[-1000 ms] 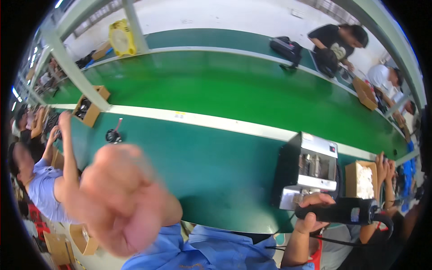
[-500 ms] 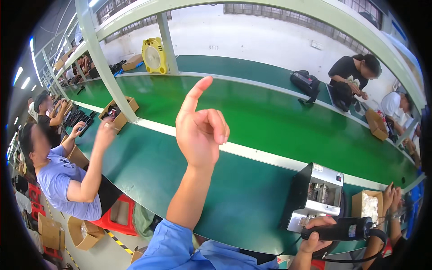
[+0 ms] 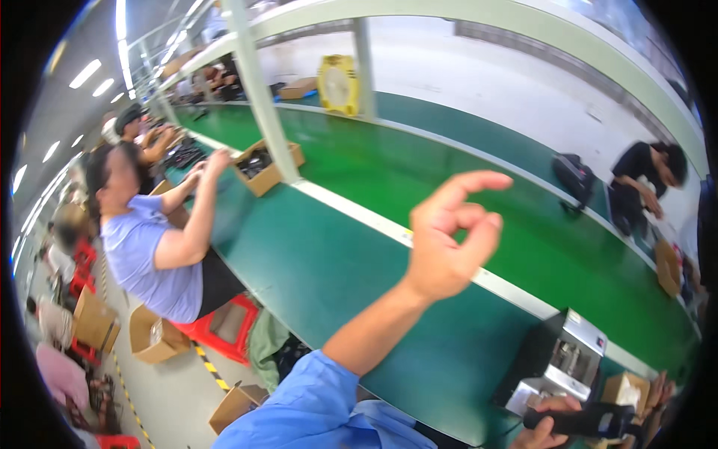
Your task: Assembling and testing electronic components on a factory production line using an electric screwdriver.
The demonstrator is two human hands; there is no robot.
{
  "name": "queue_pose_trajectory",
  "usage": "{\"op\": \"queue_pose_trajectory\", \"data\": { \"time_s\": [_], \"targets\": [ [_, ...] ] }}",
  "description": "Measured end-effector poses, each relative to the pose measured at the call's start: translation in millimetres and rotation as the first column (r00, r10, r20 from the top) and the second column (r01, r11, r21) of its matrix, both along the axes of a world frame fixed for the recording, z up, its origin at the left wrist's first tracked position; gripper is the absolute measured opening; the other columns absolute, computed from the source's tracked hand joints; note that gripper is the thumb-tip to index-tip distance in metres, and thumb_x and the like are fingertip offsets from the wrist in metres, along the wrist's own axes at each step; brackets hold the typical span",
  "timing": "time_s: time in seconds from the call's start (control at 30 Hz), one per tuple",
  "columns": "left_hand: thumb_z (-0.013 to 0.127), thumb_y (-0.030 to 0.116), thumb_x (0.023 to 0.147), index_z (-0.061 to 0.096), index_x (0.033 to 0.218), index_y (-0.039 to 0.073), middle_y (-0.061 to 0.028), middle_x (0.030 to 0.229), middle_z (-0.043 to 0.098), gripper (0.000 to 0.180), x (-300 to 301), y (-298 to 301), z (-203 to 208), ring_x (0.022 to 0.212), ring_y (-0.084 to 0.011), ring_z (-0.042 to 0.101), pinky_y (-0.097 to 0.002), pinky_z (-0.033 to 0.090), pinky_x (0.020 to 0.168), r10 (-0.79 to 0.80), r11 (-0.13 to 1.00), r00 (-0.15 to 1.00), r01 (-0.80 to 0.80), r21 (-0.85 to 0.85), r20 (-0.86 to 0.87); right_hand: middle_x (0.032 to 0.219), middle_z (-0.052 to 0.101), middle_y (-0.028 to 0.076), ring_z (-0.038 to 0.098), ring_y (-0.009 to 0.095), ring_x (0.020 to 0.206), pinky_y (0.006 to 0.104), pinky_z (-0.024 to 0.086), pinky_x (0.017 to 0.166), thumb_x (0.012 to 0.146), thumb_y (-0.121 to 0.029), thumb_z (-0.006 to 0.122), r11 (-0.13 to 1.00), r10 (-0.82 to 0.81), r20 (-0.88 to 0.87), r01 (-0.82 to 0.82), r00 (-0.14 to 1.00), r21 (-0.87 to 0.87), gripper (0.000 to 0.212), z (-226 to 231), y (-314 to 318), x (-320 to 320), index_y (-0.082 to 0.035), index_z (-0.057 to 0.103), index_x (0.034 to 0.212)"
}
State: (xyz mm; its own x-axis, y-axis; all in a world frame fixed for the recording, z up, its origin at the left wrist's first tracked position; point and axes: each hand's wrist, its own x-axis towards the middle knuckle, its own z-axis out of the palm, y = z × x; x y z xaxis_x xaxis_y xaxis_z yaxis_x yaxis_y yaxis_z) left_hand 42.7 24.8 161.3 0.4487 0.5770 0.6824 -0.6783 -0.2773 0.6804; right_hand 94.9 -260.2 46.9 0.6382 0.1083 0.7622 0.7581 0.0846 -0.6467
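Observation:
My left hand (image 3: pixel 452 243) is raised over the workbench, holding nothing. Its index finger is stretched out to the right, the thumb stands apart, and the other fingers are partly curled. At the lower right, my right hand (image 3: pixel 550 425) is wrapped round a black cylindrical handheld device (image 3: pixel 591 421). That device lies just in front of a small black and silver machine (image 3: pixel 572 359), which has metal parts in its open middle. The far end of the device is blurred and partly lost in the dark rim.
A green belt (image 3: pixel 419 202) runs beyond the white rail of the green workbench (image 3: pixel 336 239). A co-worker in a lilac shirt (image 3: pixel 157 239) sits at left beside a carton of black parts (image 3: pixel 262 168). Another carton (image 3: pixel 624 393) and a co-worker's hands (image 3: pixel 658 391) are beyond the machine. A metal post (image 3: pixel 262 97) rises mid-left.
The view has swung left, so the scene sits further right. My left hand has turned, its index finger now pointing right rather than up. My right hand still grips the black device.

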Motion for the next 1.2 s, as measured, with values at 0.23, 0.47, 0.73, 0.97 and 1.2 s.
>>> {"op": "queue_pose_trajectory", "data": {
  "time_s": [0.23,0.47,0.73,0.97,1.2],
  "targets": [
    [0.059,-0.005,0.074,0.058,0.110,-0.004,0.0031,0.061,0.049,0.036,-10,-6,5,0.055,-0.0025,0.042,-0.0189,0.033,0.054,0.049,0.985,0.999,-0.052,0.162,0.023,0.069,0.056,0.008,0.053,0.021,0.061,0.0317,0.042,0.059,0.088,-0.049,0.054,0.996,-0.051,-0.037,0.048,0.998,-0.071,0.052,11,10,-6,0.000,0.058,0.071],
    [0.059,-0.010,0.067,0.064,0.099,0.000,-0.0074,0.081,0.059,0.033,-14,-11,11,0.063,-0.0091,0.050,-0.0222,0.041,0.057,-0.025,0.932,0.991,-0.025,0.361,0.134,0.066,0.054,0.008,0.052,0.021,0.058,0.0306,0.041,0.056,0.088,-0.051,0.052,0.998,-0.052,-0.025,0.051,0.998,-0.041,0.054,10,16,-4,0.000,0.058,0.071],
    [0.057,-0.002,0.076,0.062,0.106,0.001,-0.0074,0.087,0.063,0.030,-39,-29,20,0.067,-0.0118,0.059,-0.0218,0.045,0.053,-0.364,0.842,0.908,0.417,0.344,-0.208,0.073,0.053,0.010,0.052,0.022,0.062,0.0334,0.044,0.058,0.089,-0.048,0.053,1.000,-0.014,-0.017,0.014,1.000,-0.020,0.053,6,12,-5,0.002,0.059,0.071],
    [0.056,0.017,0.086,0.060,0.091,0.002,-0.0127,0.075,0.060,0.016,-32,-68,2,0.072,-0.0277,0.057,-0.0368,0.046,0.064,-0.884,0.243,0.311,0.943,0.225,-0.350,0.068,0.055,0.006,0.055,0.017,0.061,0.0296,0.048,0.058,0.070,-0.031,0.078,0.977,0.090,-0.234,-0.041,0.968,0.209,0.055,-37,-4,6,-0.003,0.047,0.106],
    [0.054,0.006,0.089,0.051,0.123,-0.009,-0.0197,0.107,0.062,0.038,-12,-102,31,0.093,-0.0260,0.063,-0.0318,0.047,0.078,-0.803,-0.253,-0.353,0.931,-0.261,-0.480,0.077,0.056,0.011,0.052,0.019,0.071,0.0339,0.041,0.068,0.081,-0.024,0.065,0.947,0.317,-0.237,-0.321,0.918,0.023,0.053,-49,-13,9,0.000,0.039,0.120]
  ]
}}
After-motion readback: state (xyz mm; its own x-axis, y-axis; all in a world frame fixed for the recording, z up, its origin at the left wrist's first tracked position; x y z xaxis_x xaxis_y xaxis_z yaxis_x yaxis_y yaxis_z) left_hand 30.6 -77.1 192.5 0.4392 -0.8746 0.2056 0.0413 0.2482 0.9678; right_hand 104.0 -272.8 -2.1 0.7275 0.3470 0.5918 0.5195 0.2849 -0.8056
